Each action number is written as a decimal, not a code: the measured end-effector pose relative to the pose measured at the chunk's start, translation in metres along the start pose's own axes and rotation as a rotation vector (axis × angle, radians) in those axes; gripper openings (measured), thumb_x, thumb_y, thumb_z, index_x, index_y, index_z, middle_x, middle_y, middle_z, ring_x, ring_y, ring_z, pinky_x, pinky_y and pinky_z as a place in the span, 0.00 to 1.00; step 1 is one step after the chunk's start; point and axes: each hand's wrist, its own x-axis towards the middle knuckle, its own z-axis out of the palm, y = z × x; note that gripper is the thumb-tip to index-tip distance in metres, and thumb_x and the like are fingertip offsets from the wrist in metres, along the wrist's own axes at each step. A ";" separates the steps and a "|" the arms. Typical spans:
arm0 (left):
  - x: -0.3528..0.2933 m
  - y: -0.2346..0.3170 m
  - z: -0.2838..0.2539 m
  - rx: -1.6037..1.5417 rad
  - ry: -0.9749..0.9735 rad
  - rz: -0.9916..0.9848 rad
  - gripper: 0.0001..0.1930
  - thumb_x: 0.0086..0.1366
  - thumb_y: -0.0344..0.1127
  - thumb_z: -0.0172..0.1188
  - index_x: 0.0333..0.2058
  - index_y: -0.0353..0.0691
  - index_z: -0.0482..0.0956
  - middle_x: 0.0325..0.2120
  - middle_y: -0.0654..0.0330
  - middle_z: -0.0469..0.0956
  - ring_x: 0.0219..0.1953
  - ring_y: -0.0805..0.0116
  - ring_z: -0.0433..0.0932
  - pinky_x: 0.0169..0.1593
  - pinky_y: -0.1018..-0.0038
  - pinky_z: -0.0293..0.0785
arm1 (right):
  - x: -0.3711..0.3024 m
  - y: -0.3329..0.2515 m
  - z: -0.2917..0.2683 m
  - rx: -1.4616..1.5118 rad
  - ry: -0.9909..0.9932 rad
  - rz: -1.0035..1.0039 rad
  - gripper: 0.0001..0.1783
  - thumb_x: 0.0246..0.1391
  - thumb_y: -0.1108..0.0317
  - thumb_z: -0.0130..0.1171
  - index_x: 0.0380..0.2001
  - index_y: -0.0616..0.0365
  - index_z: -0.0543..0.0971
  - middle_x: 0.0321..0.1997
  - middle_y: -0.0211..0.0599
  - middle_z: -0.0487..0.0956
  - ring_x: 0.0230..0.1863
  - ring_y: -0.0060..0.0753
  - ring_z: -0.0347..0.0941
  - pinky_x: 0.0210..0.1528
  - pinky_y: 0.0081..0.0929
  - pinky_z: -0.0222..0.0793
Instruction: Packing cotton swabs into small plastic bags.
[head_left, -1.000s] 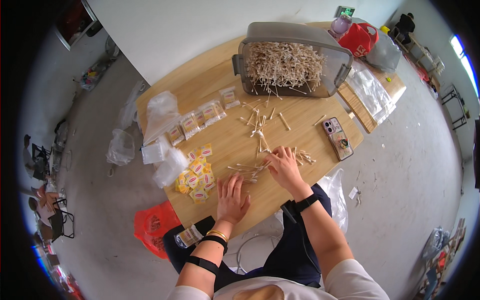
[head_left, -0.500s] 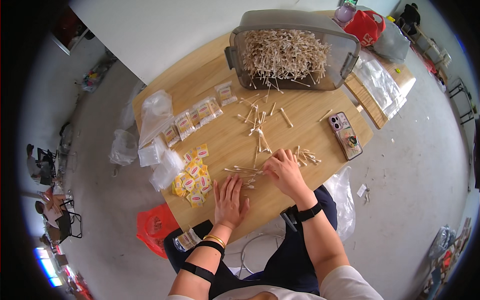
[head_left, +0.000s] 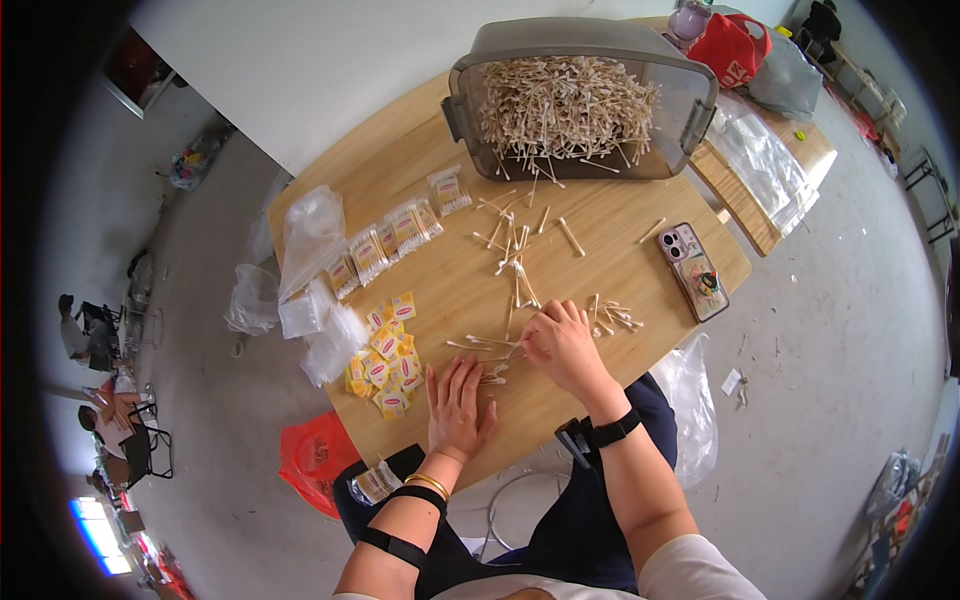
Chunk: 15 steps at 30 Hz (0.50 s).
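My left hand [head_left: 458,412] lies flat at the table's near edge, fingers stretched and resting beside a few loose cotton swabs [head_left: 470,341]. My right hand [head_left: 566,346] is bent at the fingers in a pinch, and a swab's end runs in under its fingertips. The fingers cover most of that swab. More swabs lie in a small fan [head_left: 615,316] to the right of this hand and in a loose scatter [head_left: 518,268] beyond it. Left of my left hand is a pile of yellow-and-white printed paper slips [head_left: 391,362].
A grey translucent bin [head_left: 668,120], tipped on its side at the back, holds a heap of swabs [head_left: 570,105]. Small filled packs [head_left: 400,228] stand in a row near clear plastic bags [head_left: 312,235]. A phone [head_left: 692,272] lies on the right. Another pack [head_left: 375,483] rests on my lap.
My right hand has shifted slightly left, still pinching. My left hand stays in about the same place. The whole view has turned a little.
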 end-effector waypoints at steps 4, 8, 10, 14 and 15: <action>0.000 0.000 0.000 0.000 0.001 -0.001 0.33 0.62 0.46 0.57 0.64 0.39 0.65 0.66 0.54 0.64 0.71 0.51 0.57 0.75 0.40 0.36 | 0.002 0.000 -0.002 0.082 -0.005 0.021 0.07 0.46 0.73 0.64 0.31 0.53 0.79 0.36 0.33 0.78 0.44 0.41 0.71 0.48 0.35 0.63; 0.000 0.000 0.000 -0.009 0.020 0.008 0.33 0.60 0.43 0.58 0.64 0.40 0.65 0.65 0.52 0.64 0.70 0.48 0.59 0.75 0.41 0.39 | 0.002 0.002 0.001 0.088 0.012 0.003 0.06 0.47 0.73 0.63 0.31 0.52 0.79 0.34 0.32 0.79 0.43 0.41 0.71 0.47 0.35 0.62; 0.000 0.000 -0.001 -0.011 0.011 0.008 0.33 0.60 0.43 0.58 0.64 0.39 0.65 0.66 0.52 0.64 0.70 0.48 0.59 0.75 0.41 0.39 | 0.001 0.003 0.001 0.005 0.062 0.030 0.06 0.48 0.73 0.63 0.31 0.52 0.79 0.34 0.32 0.78 0.43 0.41 0.71 0.47 0.35 0.62; -0.001 -0.001 -0.001 -0.015 0.009 0.004 0.33 0.60 0.43 0.58 0.64 0.40 0.65 0.66 0.52 0.64 0.70 0.48 0.59 0.75 0.41 0.39 | 0.001 0.001 -0.003 -0.049 0.019 0.048 0.05 0.48 0.72 0.63 0.31 0.51 0.80 0.34 0.32 0.77 0.43 0.40 0.71 0.47 0.36 0.62; -0.001 -0.001 -0.001 -0.014 0.006 0.001 0.33 0.60 0.43 0.58 0.64 0.40 0.65 0.66 0.52 0.64 0.70 0.48 0.59 0.75 0.41 0.39 | 0.001 -0.001 -0.004 -0.023 0.006 0.005 0.05 0.47 0.72 0.63 0.30 0.51 0.80 0.34 0.32 0.76 0.43 0.40 0.71 0.47 0.35 0.62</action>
